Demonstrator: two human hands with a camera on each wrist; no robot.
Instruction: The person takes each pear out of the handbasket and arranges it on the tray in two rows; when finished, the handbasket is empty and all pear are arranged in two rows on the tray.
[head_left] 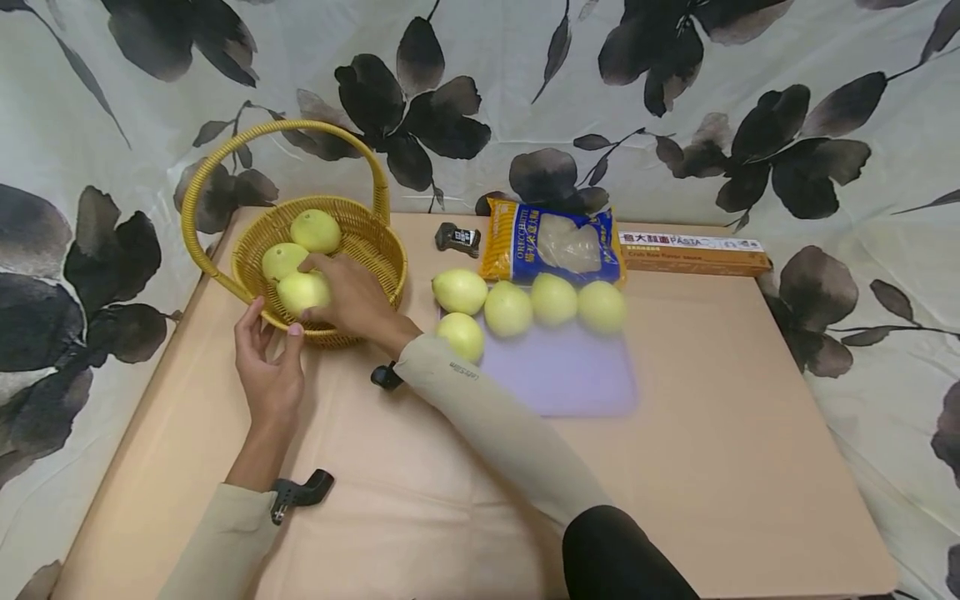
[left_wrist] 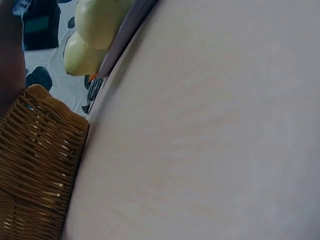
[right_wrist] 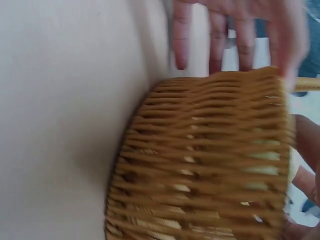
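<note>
Pinched between the thumb and fingers of the right grip (head_left: 352, 296) is a pale green fruit (head_left: 302, 293), held inside a yellow wicker basket (head_left: 378, 254) near the far left corner of the desk (head_left: 720, 417). Two other fruits (head_left: 315, 231) are contained in the basket, toward its far and left sides. Against the basket's near side the left grip (head_left: 272, 367) is rested, its fingers spread.

Five more fruits (head_left: 510, 310) are borne by a purple tray (head_left: 562, 375) near the far edge: four are lined across its far side, one is set before the leftmost. Behind them a blue and yellow pasta bag (head_left: 521, 242) is laid, pale contents shown through its window, between a small black packet (head_left: 457, 239) and a long pasta box (head_left: 693, 254).
</note>
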